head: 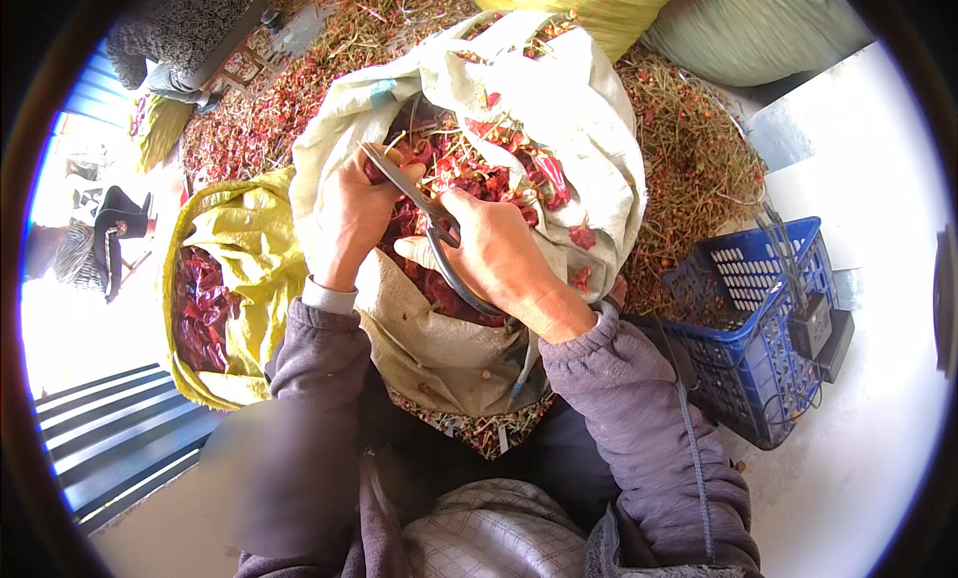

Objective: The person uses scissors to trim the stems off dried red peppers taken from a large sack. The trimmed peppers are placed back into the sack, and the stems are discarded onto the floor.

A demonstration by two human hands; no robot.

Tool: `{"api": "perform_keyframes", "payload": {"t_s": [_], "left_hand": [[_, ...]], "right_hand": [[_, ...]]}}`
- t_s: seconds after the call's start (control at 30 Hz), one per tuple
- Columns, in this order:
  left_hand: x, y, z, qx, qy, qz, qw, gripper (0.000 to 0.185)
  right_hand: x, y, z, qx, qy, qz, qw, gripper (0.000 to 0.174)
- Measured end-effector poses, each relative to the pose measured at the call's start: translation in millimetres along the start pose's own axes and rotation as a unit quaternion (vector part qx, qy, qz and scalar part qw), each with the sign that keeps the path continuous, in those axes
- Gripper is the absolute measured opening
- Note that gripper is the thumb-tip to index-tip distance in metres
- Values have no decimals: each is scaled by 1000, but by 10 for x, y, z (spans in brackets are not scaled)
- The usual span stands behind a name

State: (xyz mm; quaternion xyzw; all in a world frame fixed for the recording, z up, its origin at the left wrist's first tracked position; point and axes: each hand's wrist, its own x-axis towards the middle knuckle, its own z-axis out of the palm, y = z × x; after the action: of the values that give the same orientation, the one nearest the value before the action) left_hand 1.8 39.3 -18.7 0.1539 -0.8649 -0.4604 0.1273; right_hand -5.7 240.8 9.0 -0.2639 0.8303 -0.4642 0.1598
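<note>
My right hand point(498, 252) grips a pair of scissors point(410, 190) by the dark handles, the blades pointing up and left. Pinched in the fingers of my left hand point(352, 211) is a dried red chilli pepper point(374, 171), mostly hidden by the fingers and blades. The scissor tips lie across the fingertips of that hand, beside a thin stem; whether the blades touch it I cannot tell. Both hands are over the mouth of a white woven sack point(599, 121), its rim rolled outward. Dried red chillies with stems point(479, 180) fill the sack's mouth.
At left stands a yellow woven sack point(262, 241) holding dark red chillies point(203, 308). A blue plastic crate point(763, 331) is at right, against a white wall. Stems and chillies point(673, 181) cover the floor beyond. Full sacks point(576, 5) stand behind; another person point(183, 35) sits at upper left.
</note>
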Motion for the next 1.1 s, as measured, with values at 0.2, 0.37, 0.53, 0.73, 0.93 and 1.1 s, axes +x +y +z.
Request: {"api": "perform_keyframes", "payload": {"t_s": [0.2, 0.37, 0.53, 0.73, 0.93, 1.1], "left_hand": [[17, 94, -76, -168, -26, 43, 985, 24], [29, 190, -234, -190, -64, -23, 979, 29], [61, 108, -245, -254, -114, 3, 960, 23], [274, -308, -307, -158, -44, -20, 986, 17], [493, -680, -180, 102, -107, 18, 989, 29], [509, -768, 124, 263, -122, 124, 949, 40]], "right_hand": [[-16, -58, -48, 272, -77, 48, 958, 55], [-71, -17, 4, 452, -160, 66, 875, 48], [-69, -199, -183, 567, -224, 43, 791, 43], [286, 82, -856, 717, 87, -171, 670, 67], [438, 393, -723, 647, 245, -45, 721, 88], [368, 272, -808, 510, 294, -68, 805, 96]]}}
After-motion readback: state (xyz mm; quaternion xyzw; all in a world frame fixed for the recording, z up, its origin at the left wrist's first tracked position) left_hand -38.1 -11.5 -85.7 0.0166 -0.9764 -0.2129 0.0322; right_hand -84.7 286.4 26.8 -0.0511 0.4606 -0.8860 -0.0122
